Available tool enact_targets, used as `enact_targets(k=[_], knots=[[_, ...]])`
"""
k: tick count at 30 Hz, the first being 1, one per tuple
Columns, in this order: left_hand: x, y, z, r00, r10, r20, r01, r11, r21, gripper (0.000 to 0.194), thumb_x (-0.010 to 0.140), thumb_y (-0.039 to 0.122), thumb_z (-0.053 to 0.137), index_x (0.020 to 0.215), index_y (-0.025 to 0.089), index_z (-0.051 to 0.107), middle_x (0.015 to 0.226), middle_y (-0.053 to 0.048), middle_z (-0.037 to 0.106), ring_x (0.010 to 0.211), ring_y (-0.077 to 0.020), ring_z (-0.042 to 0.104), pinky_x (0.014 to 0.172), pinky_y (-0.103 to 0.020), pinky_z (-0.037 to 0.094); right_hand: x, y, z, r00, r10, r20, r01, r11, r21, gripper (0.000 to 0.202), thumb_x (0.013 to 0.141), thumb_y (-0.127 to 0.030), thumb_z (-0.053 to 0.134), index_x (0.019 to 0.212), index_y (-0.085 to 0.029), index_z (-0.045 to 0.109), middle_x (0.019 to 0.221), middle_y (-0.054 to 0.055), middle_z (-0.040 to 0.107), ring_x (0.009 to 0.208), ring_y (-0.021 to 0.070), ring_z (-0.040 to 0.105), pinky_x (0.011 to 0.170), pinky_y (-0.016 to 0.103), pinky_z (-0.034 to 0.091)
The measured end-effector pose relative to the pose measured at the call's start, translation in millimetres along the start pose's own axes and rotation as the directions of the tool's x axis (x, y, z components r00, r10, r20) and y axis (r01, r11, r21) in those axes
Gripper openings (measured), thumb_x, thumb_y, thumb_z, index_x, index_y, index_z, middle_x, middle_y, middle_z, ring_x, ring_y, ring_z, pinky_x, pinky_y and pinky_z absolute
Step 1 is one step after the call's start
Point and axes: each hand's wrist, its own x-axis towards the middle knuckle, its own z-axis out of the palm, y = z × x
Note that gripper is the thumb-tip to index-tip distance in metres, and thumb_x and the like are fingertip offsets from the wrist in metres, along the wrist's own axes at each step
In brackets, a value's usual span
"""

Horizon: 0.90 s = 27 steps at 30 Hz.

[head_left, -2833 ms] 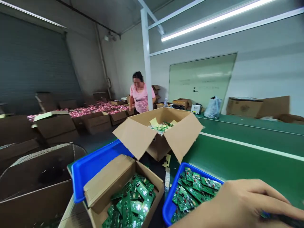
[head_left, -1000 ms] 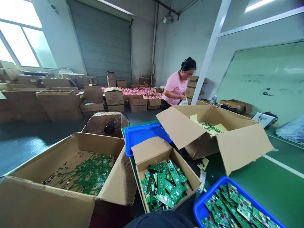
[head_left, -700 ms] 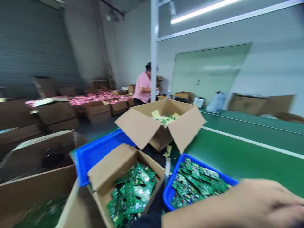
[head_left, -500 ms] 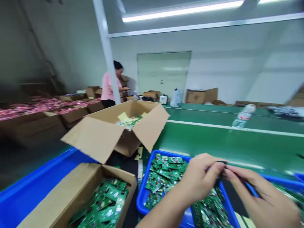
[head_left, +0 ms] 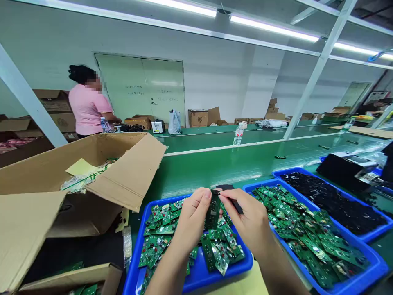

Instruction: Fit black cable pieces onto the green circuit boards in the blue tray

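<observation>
A green circuit board (head_left: 212,213) stands upright in my left hand (head_left: 194,211), pinched between thumb and fingers. My right hand (head_left: 247,213) is closed at the board's top edge, its thumb and fingertip on a small black part (head_left: 215,191) there. A dark patch shows under the right fingers; I cannot tell what it is. Below both hands is a blue tray (head_left: 196,285) with many loose green circuit boards (head_left: 159,233), some partly hidden by my forearms.
To the right are a blue tray (head_left: 376,268) of circuit boards and another (head_left: 385,226) of small black parts. An open cardboard box (head_left: 129,176) stands left. Across the green belt (head_left: 190,172) are a water bottle (head_left: 238,134) and a person in pink (head_left: 87,104).
My view has swung to the right, bringing the right-hand trays into sight. Both hands stay together over the tray, and the held board now shows its flat face.
</observation>
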Motion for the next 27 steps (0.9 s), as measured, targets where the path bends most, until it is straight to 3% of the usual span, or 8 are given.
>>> enact_targets(k=[4,9,13,15,18,22,25,27], knots=[[0.2,1.7,-1.9,0.991,-0.115,0.069,0.123,0.983,-0.138,0.040,0.086,0.051,0.055,0.078,0.013,0.066,0.060,-0.001,0.058,0.054,-0.0105,0.049,0.055,-0.021,0.039,1.4,1.4,-1.1,1.000,-0.010,0.009,0.010,1.000,-0.020,0.012,0.091,-0.012,0.052,0.091,-0.018,0.062,0.076,0.003,0.069,0.068,0.0153,0.066,0.063,0.026,0.053],[-1.3,5.8,-0.9,0.988,-0.122,0.099,0.138,0.974,-0.177,0.036,0.085,0.047,0.058,0.090,0.013,0.068,0.066,-0.002,0.062,0.059,-0.0114,0.053,0.058,-0.021,0.041,3.3,2.4,-3.0,0.998,-0.062,0.008,0.062,0.998,-0.013,0.012,0.090,-0.008,0.052,0.090,-0.016,0.060,0.076,0.004,0.068,0.068,0.0148,0.066,0.064,0.025,0.052],[-3.9,8.7,-1.8,0.988,-0.043,0.148,0.060,0.991,-0.116,0.029,0.087,0.038,0.060,0.100,0.015,0.070,0.077,-0.004,0.068,0.068,-0.0133,0.058,0.068,-0.023,0.046,5.7,0.1,-6.6,0.993,-0.114,-0.007,0.115,0.993,0.003,0.013,0.089,-0.007,0.052,0.090,-0.017,0.060,0.075,0.004,0.067,0.067,0.0149,0.065,0.062,0.025,0.053],[-6.0,10.5,-4.6,0.985,-0.007,0.175,0.021,0.997,-0.078,0.030,0.089,0.037,0.057,0.107,0.017,0.070,0.089,-0.006,0.072,0.085,-0.0182,0.063,0.084,-0.029,0.047,6.3,-0.8,-9.1,0.990,-0.143,-0.013,0.144,0.989,0.027,0.015,0.089,-0.005,0.052,0.092,-0.017,0.059,0.075,0.005,0.067,0.067,0.0153,0.064,0.062,0.026,0.053],[-10.0,14.9,-10.3,0.973,0.044,0.227,-0.045,0.999,-0.002,0.031,0.090,0.038,0.054,0.109,0.020,0.071,0.103,-0.009,0.072,0.107,-0.0243,0.059,0.103,-0.038,0.039,5.8,-0.8,-12.9,0.984,-0.177,-0.029,0.179,0.981,0.079,0.018,0.087,-0.002,0.052,0.094,-0.017,0.059,0.078,0.006,0.066,0.072,0.0161,0.064,0.064,0.028,0.054],[-14.4,18.9,-13.4,0.969,0.113,0.221,-0.136,0.986,0.091,0.030,0.088,0.037,0.059,0.114,0.025,0.069,0.109,-0.008,0.070,0.108,-0.0238,0.061,0.099,-0.037,0.046,3.6,-1.8,-17.2,0.985,-0.173,-0.016,0.173,0.971,0.168,0.022,0.085,-0.001,0.055,0.098,-0.019,0.057,0.082,0.005,0.064,0.080,0.0162,0.063,0.069,0.029,0.054],[-15.2,15.4,-11.8,0.948,0.254,0.192,-0.273,0.959,0.076,0.034,0.086,0.029,0.063,0.121,0.029,0.064,0.106,-0.006,0.069,0.102,-0.0191,0.063,0.088,-0.029,0.053,2.0,-5.4,-19.1,0.996,-0.088,-0.013,0.089,0.973,0.212,0.020,0.085,-0.005,0.055,0.097,-0.020,0.058,0.096,0.007,0.061,0.090,0.0175,0.061,0.077,0.031,0.053],[-14.2,11.2,-11.6,0.911,0.378,0.166,-0.397,0.912,0.100,0.038,0.087,0.023,0.062,0.124,0.033,0.060,0.106,-0.004,0.066,0.098,-0.0158,0.063,0.083,-0.025,0.055,1.0,-8.7,-19.7,1.000,0.004,0.006,-0.005,0.965,0.261,0.016,0.086,-0.008,0.056,0.093,-0.021,0.060,0.105,0.008,0.057,0.096,0.0177,0.059,0.084,0.032,0.051]])
